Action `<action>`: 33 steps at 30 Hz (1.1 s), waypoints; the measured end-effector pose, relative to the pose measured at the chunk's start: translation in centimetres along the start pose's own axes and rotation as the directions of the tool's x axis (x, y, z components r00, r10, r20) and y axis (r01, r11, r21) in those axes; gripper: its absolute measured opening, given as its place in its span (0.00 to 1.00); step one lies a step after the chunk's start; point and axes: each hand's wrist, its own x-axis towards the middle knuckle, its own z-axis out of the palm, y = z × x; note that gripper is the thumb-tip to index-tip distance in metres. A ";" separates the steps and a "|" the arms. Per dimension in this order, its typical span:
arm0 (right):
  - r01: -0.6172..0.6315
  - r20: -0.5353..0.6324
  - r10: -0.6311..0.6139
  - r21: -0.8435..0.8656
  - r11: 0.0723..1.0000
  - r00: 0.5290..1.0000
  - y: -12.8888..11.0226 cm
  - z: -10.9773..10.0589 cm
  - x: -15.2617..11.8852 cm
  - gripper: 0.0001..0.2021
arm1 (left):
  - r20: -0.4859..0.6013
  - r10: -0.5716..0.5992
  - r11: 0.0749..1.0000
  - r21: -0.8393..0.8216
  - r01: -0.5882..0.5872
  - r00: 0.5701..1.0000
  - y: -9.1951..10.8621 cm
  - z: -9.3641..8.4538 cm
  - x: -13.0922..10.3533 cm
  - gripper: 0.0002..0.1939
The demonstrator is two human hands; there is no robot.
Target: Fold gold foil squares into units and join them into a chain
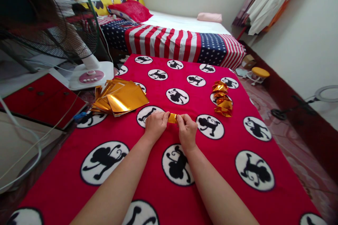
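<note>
Both hands meet over the middle of a red cloth printed with black monkeys in white circles. Between them is a small folded piece of gold foil paper. My left hand pinches its left end, and my right hand pinches the right end. To the left lies a loose, fanned stack of flat gold foil sheets. On the right, several folded gold foil pieces sit in a row, touching one another.
An electric fan stands at the left beside a red-fronted cabinet. Behind the cloth is a bed with a striped and starred cover. A yellow stool and a ring-shaped stand are on the right.
</note>
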 end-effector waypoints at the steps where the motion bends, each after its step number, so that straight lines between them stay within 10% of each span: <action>1: -0.002 0.003 0.002 0.007 1.000 1.000 0.0 0.0 0.0 0.16 | -0.003 -0.002 1.000 -0.002 0.002 1.000 0.0 0.0 0.0 0.22; 20: -0.163 -0.002 0.165 0.153 0.975 0.986 1.0 0.1 0.6 0.16 | 0.031 -0.124 0.982 -0.138 0.128 0.992 -0.3 -0.2 0.1 0.24; 33: 0.019 -0.119 -0.008 0.086 0.996 0.993 2.7 -1.4 1.9 0.10 | 0.041 0.068 0.998 0.014 -0.069 0.997 -0.1 -0.1 -0.1 0.19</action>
